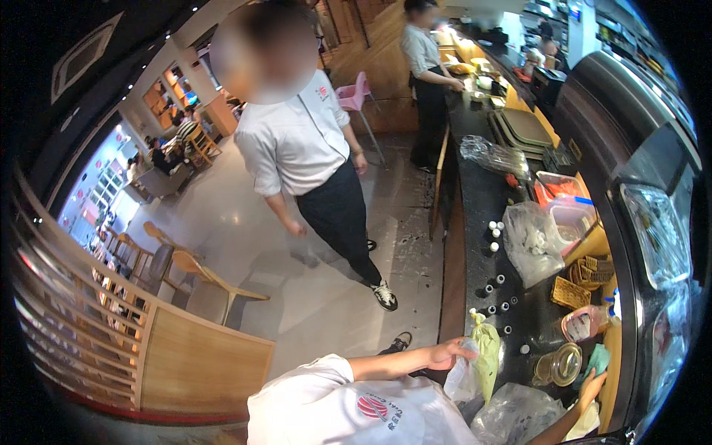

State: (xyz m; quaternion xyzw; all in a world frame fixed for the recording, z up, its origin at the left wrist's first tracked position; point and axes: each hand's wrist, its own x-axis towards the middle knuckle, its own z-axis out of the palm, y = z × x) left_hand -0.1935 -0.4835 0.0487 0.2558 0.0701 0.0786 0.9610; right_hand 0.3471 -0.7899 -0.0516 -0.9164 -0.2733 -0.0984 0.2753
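Observation:
My left hand (447, 354) is closed on a small piece of clear plastic (469, 346), whose exact kind I cannot make out. Right beside it is a plastic bag of pale green paste (486, 352), narrow at its far end. At the counter's right side, my right hand (592, 387) grips a green cloth (598, 359), its fingers partly hidden. Between my hands stand round clear plastic tubs (560, 365). A crumpled clear bag (508, 415) lies close to my body. Several small dark bottles (491, 290) and white caps (495, 236) are scattered farther along the counter.
The dark counter (475, 215) also bears wicker baskets (571, 293), a pump bottle (586, 322), a clear bag (530, 241), a pink-tinted tub (572, 222) and stacked trays (525, 127). One person (297, 148) stands left of the counter; another (426, 67) works at its far end.

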